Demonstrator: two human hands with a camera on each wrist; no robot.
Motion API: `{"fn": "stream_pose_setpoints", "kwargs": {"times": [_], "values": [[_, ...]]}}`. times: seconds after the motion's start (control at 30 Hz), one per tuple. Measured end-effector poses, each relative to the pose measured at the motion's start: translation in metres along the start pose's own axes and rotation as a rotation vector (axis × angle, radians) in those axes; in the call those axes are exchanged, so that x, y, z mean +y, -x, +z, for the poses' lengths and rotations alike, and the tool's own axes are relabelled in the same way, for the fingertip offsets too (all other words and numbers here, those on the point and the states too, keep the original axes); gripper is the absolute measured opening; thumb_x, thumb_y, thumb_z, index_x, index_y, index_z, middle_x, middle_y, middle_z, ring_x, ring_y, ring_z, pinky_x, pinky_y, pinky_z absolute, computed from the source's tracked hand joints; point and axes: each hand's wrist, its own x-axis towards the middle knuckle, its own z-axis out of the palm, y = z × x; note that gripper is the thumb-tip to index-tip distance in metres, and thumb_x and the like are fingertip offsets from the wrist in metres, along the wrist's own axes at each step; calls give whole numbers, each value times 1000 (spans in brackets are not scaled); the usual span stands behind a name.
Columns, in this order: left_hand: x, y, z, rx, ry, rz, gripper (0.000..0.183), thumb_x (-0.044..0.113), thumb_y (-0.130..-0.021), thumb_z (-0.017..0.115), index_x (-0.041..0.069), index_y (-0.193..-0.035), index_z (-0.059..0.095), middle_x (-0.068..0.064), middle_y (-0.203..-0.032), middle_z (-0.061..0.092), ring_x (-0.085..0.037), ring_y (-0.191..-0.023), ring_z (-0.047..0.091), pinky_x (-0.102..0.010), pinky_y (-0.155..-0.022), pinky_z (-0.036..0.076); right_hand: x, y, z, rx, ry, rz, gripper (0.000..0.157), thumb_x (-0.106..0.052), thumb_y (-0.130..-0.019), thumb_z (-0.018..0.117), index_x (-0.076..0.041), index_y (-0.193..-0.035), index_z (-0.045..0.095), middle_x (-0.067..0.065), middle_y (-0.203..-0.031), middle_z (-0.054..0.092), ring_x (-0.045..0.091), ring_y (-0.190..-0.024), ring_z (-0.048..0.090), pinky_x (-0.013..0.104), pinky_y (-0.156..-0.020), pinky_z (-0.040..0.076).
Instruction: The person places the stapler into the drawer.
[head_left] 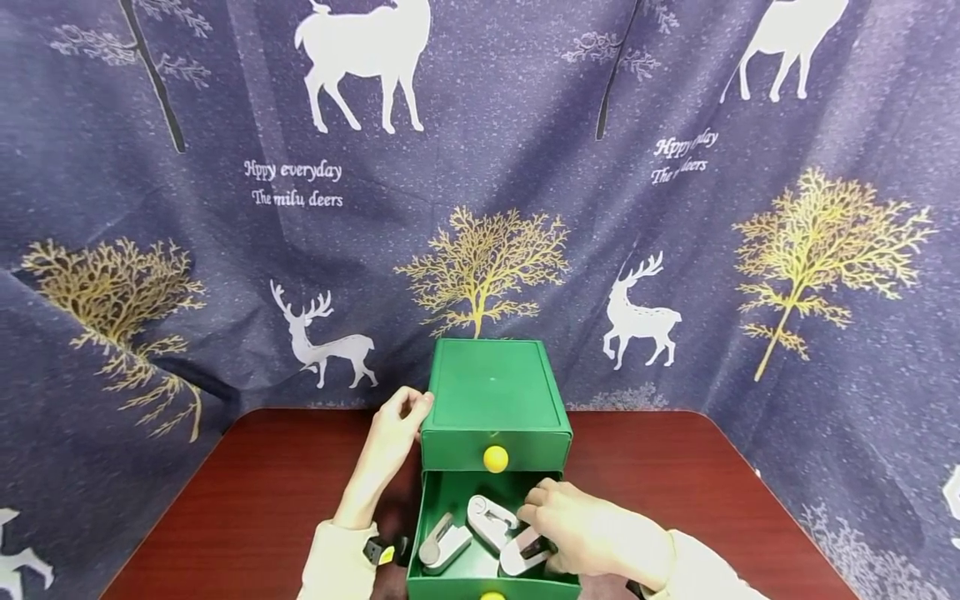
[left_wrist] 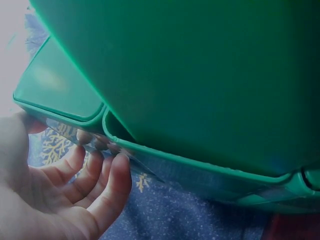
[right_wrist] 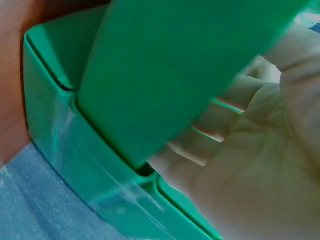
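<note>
A small green cabinet [head_left: 491, 383] stands with its lower drawer [head_left: 487, 590] pulled out. In that drawer lie a left white-and-grey device [head_left: 446, 543], a middle one [head_left: 489, 521] and a right one [head_left: 517, 557], each with a rounded end. My right hand [head_left: 573, 525] reaches over the drawer's right wall, its fingers bent down beside the right device; whether they grip it I cannot tell. The right wrist view has that wall hiding the fingertips of the right hand [right_wrist: 235, 155]. My left hand [head_left: 397, 425] touches the cabinet's left side with loosely bent fingers [left_wrist: 117, 185].
The upper drawer [head_left: 450, 451] is closed, with a yellow knob [head_left: 496, 459] on its front. Under the cabinet is a red-brown table [head_left: 277, 492]. Behind it hangs a dark blue cloth [head_left: 480, 167] printed with deer and trees.
</note>
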Motion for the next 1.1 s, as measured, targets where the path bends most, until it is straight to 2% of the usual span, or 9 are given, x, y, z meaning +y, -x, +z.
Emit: {"fn": "stream_pose_setpoints", "kwargs": {"times": [0.17,0.33,0.43,0.57,0.77,0.9,0.97,1.03,1.1], "values": [[-1,0,-1,-1,-6,4,29,38,-96,63,10,-89,60,-1,-74,55,-18,-64,57,-35,-64,52,2,8,-8,66,-22,-3,35,-31,-69,85,-15,-91,63,-7,-92,54,13,-89,50,28,-78,45],[-2,-1,-3,2,-17,12,30,40,-95,63,11,-89,60,-3,-75,56,-19,-64,58,-35,-64,52,1,19,-10,177,-82,2,37,-33,-79,80,-12,-107,65,-5,-104,56,15,-97,53,34,-85,47],[-2,-2,-2,-4,-30,21,30,41,-95,62,11,-89,60,-3,-76,56,-19,-65,58,-35,-64,52,-1,28,-10,251,-98,28,40,-31,-80,79,-13,-113,65,-5,-111,57,14,-102,54,35,-87,47],[-2,-3,1,-20,-36,31,29,40,-96,62,12,-89,60,-2,-76,56,-19,-67,58,-39,-65,53,-3,38,-8,346,-86,55,45,-32,-78,82,-13,-115,65,-5,-113,57,13,-102,55,35,-85,49],[-3,1,6,-16,-15,23,28,39,-96,63,13,-88,60,-2,-74,55,-19,-64,57,-32,-61,51,-11,42,-2,486,-53,-6,42,-35,-78,81,-15,-111,65,-7,-107,58,10,-92,54,26,-74,47],[-5,5,5,-11,-18,18,27,38,-95,63,13,-87,59,-2,-73,54,-19,-62,56,-31,-60,50,-20,40,2,578,-44,-76,27,-35,-91,68,-16,-109,65,-7,-102,56,9,-88,51,21,-70,43],[-6,6,4,-13,-19,18,27,37,-96,63,12,-87,59,-1,-73,54,-18,-62,56,-32,-60,51,-24,39,4,629,-22,-125,23,-34,-99,54,-15,-107,65,-6,-100,56,8,-86,51,19,-68,41],[-7,7,5,-19,-18,18,27,36,-96,62,12,-87,59,-1,-72,54,-18,-63,56,-34,-60,52,-27,39,6,665,3,-153,30,-32,-105,41,-14,-106,65,-6,-98,56,8,-83,50,17,-67,40],[-8,8,6,-26,-16,15,27,37,-96,62,11,-88,59,-1,-73,54,-17,-63,56,-36,-61,52,-34,41,8,682,-2,-139,35,-31,-107,34,-14,-107,65,-6,-97,56,6,-82,51,14,-67,40]]}}
